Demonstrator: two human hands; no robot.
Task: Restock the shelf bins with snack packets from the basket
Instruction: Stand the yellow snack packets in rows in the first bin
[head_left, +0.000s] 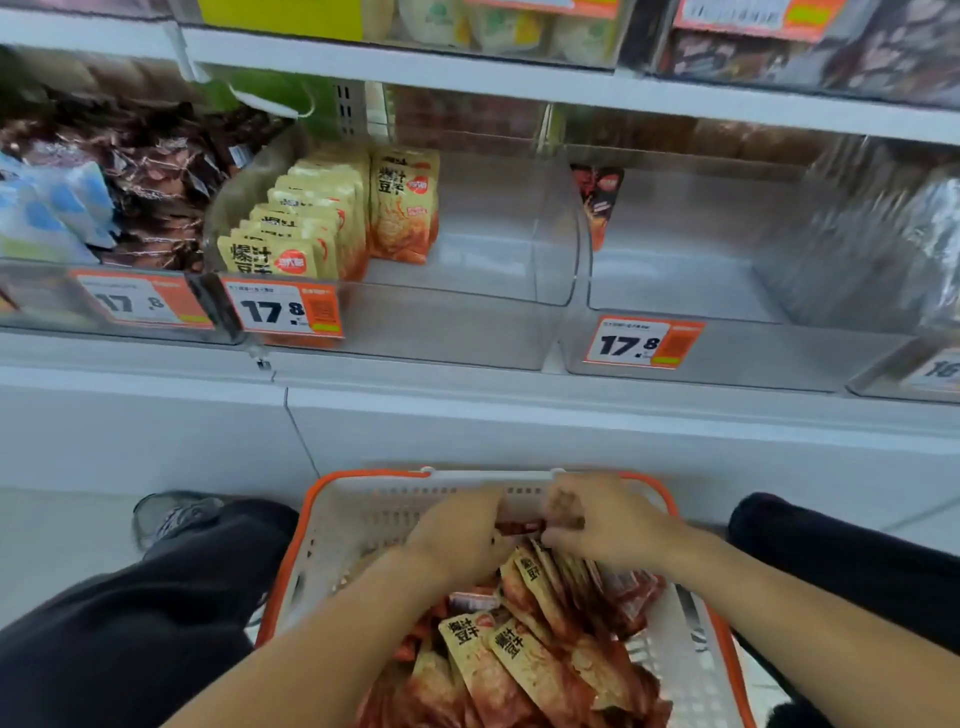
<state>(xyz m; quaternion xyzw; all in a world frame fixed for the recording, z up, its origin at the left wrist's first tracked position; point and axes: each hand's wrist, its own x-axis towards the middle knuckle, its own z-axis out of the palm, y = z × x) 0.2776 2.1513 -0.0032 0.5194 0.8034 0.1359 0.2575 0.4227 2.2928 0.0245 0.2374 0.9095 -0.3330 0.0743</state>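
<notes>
Both hands reach down into the basket (332, 525), a white one with an orange rim that sits between the person's knees. The left hand (457, 530) and the right hand (602, 519) meet over the far end of the heap, and their fingers curl around a small bunch of snack packets (519, 527) held between them; only a reddish strip of that bunch shows between the two hands. Just below the fingers, toward the person, lies the rest of the loose packets (524, 654), yellow and red with dark lettering, piled across the basket floor. Well above the fingers, on the shelf, the middle bin (467, 322) holds a row of the same yellow packets (311, 223) standing at its left side. Up and to the right of the fingers, the next bin (727, 291) shows one dark packet (597, 202) against its left wall.
</notes>
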